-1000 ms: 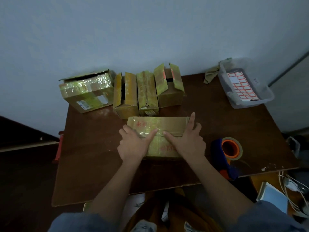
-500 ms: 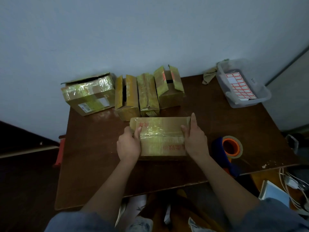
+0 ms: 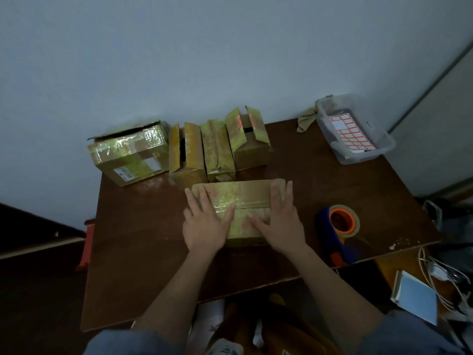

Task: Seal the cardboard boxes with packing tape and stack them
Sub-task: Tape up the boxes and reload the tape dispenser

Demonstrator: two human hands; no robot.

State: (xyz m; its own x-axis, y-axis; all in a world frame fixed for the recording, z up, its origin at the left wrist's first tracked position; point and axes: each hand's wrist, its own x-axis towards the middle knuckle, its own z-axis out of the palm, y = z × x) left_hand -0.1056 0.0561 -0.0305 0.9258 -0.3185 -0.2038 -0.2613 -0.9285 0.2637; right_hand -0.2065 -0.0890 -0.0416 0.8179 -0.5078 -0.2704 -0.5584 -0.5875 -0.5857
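A flat cardboard box (image 3: 245,196) with shiny tape across its top lies at the middle of the brown table (image 3: 143,242). My left hand (image 3: 204,224) lies flat on its left half, fingers spread. My right hand (image 3: 281,221) lies flat on its right half, the thumb pointing inward along the tape seam. A tape dispenser (image 3: 337,231) with an orange-cored roll and blue handle rests on the table right of the box, untouched. Behind stand three narrow boxes (image 3: 217,152) with flaps partly open, and a larger taped box (image 3: 130,155) at the back left.
A clear plastic tub (image 3: 358,131) holding red-bordered label sheets sits at the back right corner, a crumpled cloth (image 3: 305,119) beside it. A wall runs behind the table. Cables and a notebook (image 3: 414,295) lie below the table's right edge.
My hands gripped the box's left and right ends half a second ago; now both lie flat on its top again, palms pressed on the tape. The box has barely shifted.
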